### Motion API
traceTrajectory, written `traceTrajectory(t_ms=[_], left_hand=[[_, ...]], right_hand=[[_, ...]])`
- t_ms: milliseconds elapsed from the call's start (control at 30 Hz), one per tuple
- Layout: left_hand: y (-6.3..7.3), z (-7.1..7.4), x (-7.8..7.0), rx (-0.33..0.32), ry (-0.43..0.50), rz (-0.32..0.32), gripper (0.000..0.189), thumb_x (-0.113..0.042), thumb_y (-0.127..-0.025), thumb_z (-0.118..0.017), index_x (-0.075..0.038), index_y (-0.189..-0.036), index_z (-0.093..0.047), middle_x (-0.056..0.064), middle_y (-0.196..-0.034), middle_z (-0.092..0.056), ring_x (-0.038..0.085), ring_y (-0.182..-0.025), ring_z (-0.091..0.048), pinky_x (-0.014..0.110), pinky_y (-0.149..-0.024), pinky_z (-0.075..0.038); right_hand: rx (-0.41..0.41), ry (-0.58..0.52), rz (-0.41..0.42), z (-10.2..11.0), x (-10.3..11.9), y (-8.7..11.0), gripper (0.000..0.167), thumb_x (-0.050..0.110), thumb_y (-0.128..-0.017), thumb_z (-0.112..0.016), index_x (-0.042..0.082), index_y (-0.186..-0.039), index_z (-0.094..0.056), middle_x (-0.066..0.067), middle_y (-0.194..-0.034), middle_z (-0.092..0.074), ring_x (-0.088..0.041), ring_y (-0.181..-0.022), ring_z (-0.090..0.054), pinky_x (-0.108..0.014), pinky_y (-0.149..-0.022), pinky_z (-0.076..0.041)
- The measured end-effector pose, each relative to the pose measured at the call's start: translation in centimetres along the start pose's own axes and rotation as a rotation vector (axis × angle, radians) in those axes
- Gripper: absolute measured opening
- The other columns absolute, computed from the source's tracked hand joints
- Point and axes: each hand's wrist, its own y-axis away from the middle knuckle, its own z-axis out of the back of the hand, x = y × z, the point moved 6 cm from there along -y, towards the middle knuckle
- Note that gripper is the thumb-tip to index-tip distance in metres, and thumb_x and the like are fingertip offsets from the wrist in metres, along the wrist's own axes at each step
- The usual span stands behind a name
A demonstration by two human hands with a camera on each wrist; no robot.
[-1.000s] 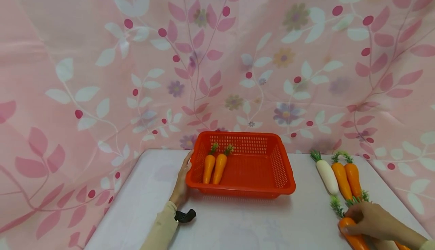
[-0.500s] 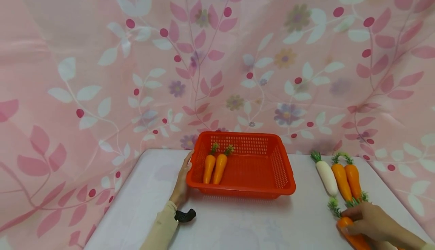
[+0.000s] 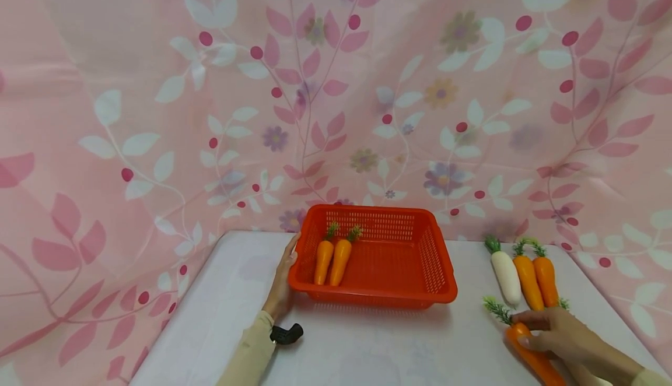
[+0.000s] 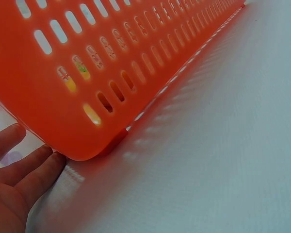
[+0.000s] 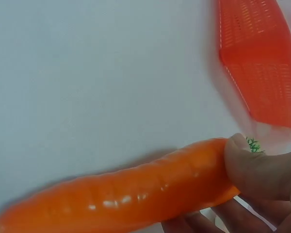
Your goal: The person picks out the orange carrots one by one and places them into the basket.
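Note:
An orange-red slotted plastic basket (image 3: pixel 388 258) stands at the back middle of the white table, two carrots lying side by side in its left part. My left hand (image 3: pixel 283 278) rests against the basket's left side; in the left wrist view its straight fingers (image 4: pixel 39 170) touch the basket's corner. At the right my right hand (image 3: pixel 562 333) pinches a carrot (image 3: pixel 532 354) near its leafy top, thumb on one side and fingers under the other. The same carrot (image 5: pixel 126 194) stretches across the right wrist view, its tip at lower left.
Right of the basket lie a white radish (image 3: pixel 506 278) and two more carrots (image 3: pixel 546 281), leaves toward the back. Another pale vegetable lies partly hidden under the right hand. A pink floral curtain (image 3: pixel 336 112) hangs behind the table (image 3: pixel 367 351).
My right hand has moved a little left with the carrot, whose leaves now point further left. The white radish has shifted slightly. My left hand has stayed at the basket.

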Motion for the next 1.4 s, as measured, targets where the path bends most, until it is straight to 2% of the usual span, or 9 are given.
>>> traceTrajectory(t_ms=[267,433,567,767,900,1033,1200,1400], left_hand=[[-0.2,0.1,0.2,0.008,0.014,0.002,0.056,-0.051,-0.112,-0.033,-0.043,-0.167,-0.027,-0.005,-0.176,-0.022,0.037,-0.160,-0.030,0.062,-0.124,-0.033],[-0.4,0.2,0.3,0.007,0.015,-0.005,0.056,-0.050,-0.112,-0.034,-0.041,-0.167,-0.026,-0.005,-0.176,-0.023,0.037,-0.160,-0.031,0.062,-0.125,-0.033],[-0.3,0.1,0.3,0.005,0.022,-0.003,0.054,-0.048,-0.112,-0.035,-0.043,-0.166,-0.028,-0.008,-0.174,-0.025,0.034,-0.159,-0.032,0.060,-0.125,-0.033],[-0.4,0.2,0.4,0.002,-0.005,0.001,0.054,-0.049,-0.112,-0.035,-0.045,-0.165,-0.028,-0.008,-0.176,-0.023,0.032,-0.161,-0.028,0.060,-0.126,-0.030],[-0.4,0.3,0.4,-0.006,-0.020,0.008,0.054,-0.052,-0.111,-0.035,-0.046,-0.165,-0.029,-0.010,-0.176,-0.022,0.031,-0.162,-0.026,0.060,-0.127,-0.029],[-0.3,0.3,0.2,-0.016,-0.010,0.014,0.054,-0.052,-0.111,-0.036,-0.047,-0.164,-0.030,-0.011,-0.175,-0.023,0.030,-0.162,-0.027,0.060,-0.128,-0.028],[-0.3,0.2,0.1,-0.019,0.003,0.008,0.054,-0.050,-0.112,-0.036,-0.045,-0.165,-0.030,-0.010,-0.175,-0.023,0.030,-0.162,-0.026,0.060,-0.129,-0.026],[-0.2,0.1,0.0,-0.019,0.010,0.014,0.054,-0.048,-0.112,-0.036,-0.044,-0.165,-0.029,-0.011,-0.175,-0.023,0.030,-0.163,-0.025,0.061,-0.129,-0.025]], right_hand=[[-0.015,-0.087,-0.050,-0.3,1.2,-0.7,0.052,0.018,-0.099,-0.071,-0.011,-0.141,-0.059,-0.018,-0.123,-0.071,-0.022,-0.101,-0.063,-0.047,-0.088,-0.065],[-0.024,-0.188,-0.024,-0.4,2.3,-1.4,0.050,0.016,-0.099,-0.072,-0.012,-0.139,-0.060,-0.023,-0.125,-0.073,-0.022,-0.098,-0.069,-0.049,-0.085,-0.066],[-0.009,-0.252,0.000,-0.1,3.4,-1.8,0.054,0.019,-0.101,-0.071,-0.016,-0.140,-0.056,-0.019,-0.121,-0.076,-0.022,-0.095,-0.073,-0.051,-0.086,-0.066],[0.059,-0.328,0.050,1.0,5.2,-2.3,0.056,0.020,-0.106,-0.064,-0.019,-0.143,-0.050,-0.012,-0.118,-0.079,-0.022,-0.097,-0.076,-0.053,-0.090,-0.065],[0.067,-0.337,0.096,2.2,6.8,-2.5,0.062,0.022,-0.107,-0.062,-0.021,-0.148,-0.043,-0.011,-0.119,-0.078,-0.021,-0.099,-0.076,-0.053,-0.092,-0.064],[0.036,-0.326,0.146,3.7,8.8,-2.6,0.066,0.021,-0.108,-0.061,-0.022,-0.151,-0.037,-0.011,-0.121,-0.077,-0.024,-0.103,-0.077,-0.052,-0.093,-0.064],[0.003,-0.314,0.189,5.2,11.1,-3.1,0.063,0.020,-0.108,-0.061,-0.021,-0.151,-0.039,-0.011,-0.122,-0.076,-0.024,-0.104,-0.077,-0.049,-0.093,-0.065],[0.013,-0.305,0.198,6.0,12.9,-3.9,0.063,0.023,-0.108,-0.060,-0.016,-0.154,-0.041,-0.007,-0.124,-0.074,-0.023,-0.107,-0.074,-0.049,-0.097,-0.063]])
